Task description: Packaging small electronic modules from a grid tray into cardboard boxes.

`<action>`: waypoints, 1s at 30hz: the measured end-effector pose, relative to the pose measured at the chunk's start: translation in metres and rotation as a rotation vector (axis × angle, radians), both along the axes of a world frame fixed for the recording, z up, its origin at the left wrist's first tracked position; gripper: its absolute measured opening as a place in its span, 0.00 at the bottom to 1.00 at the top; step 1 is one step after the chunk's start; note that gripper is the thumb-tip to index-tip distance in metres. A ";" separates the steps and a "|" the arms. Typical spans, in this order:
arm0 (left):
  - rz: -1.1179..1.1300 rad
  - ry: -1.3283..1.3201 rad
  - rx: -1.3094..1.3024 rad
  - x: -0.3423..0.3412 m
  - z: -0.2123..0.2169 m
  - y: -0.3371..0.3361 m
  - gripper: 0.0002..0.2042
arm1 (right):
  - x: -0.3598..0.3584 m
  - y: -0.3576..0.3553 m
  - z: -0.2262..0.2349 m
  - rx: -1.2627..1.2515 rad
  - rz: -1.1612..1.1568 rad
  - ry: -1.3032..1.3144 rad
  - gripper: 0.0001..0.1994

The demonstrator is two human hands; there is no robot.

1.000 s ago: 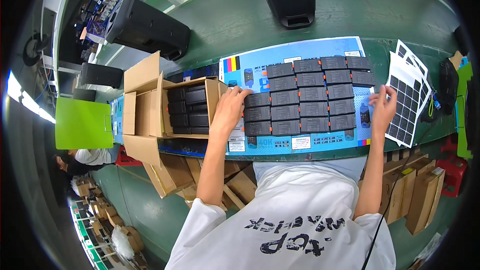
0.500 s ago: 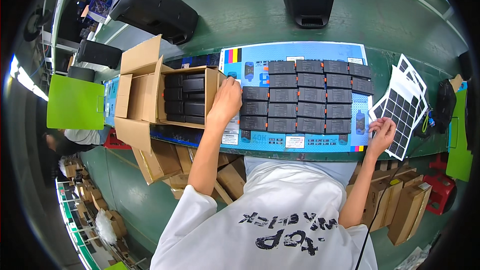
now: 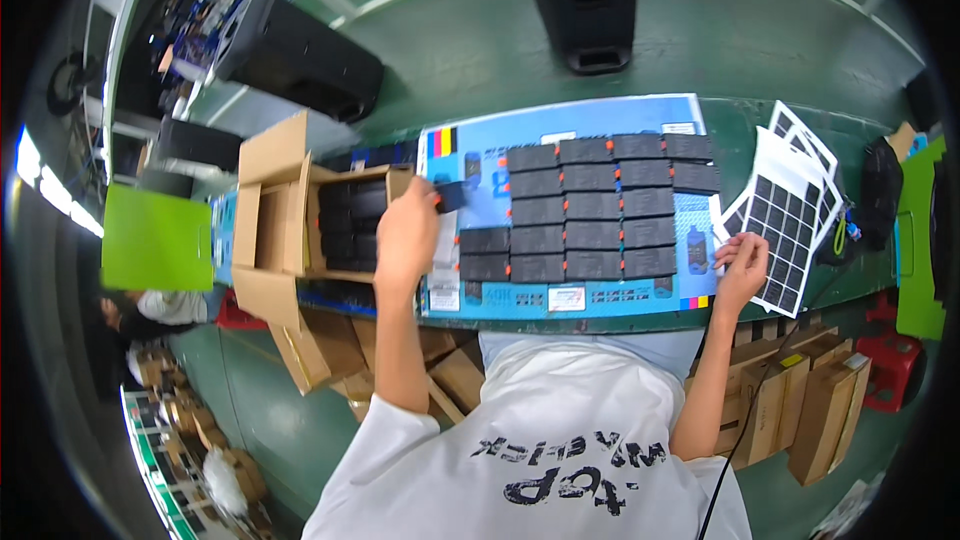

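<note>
My left hand [image 3: 408,230] is closed on a black rectangular battery pack [image 3: 452,197] with an orange end piece, held tilted just right of an open cardboard box [image 3: 305,210]. Black packs in rows [image 3: 350,220] partly fill that box. To the right, several more black battery packs [image 3: 593,207] lie in a grid on a blue printed sheet [image 3: 470,295]. Beside the sheet's right edge, my right hand [image 3: 742,262] has its fingers bent together at a white label sheet [image 3: 783,240] with black squares; anything pinched between the fingertips is too small to make out.
Large black speakers [image 3: 300,55] stand beyond the green table [image 3: 735,130], one [image 3: 585,10] straight ahead. A green chair back [image 3: 160,238] is at the left. Below the table are cardboard boxes [image 3: 830,420] and a red stool [image 3: 890,370]. A black cable [image 3: 735,450] hangs near my right arm.
My left hand has lifted the battery pack from the top of the grid's leftmost column and carried it left toward the box. My right hand stays by the label sheet. The view has shifted slightly.
</note>
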State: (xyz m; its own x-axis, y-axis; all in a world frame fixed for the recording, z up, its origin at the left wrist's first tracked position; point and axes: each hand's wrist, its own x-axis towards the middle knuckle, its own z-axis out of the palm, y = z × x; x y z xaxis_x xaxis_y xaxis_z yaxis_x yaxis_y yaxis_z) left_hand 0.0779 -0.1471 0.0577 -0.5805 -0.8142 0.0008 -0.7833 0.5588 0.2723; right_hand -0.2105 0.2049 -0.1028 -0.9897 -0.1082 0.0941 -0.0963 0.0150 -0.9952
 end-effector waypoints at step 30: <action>0.003 1.744 1.025 -0.321 -0.039 0.064 0.05 | 0.004 -0.004 0.008 0.019 0.020 -0.053 0.10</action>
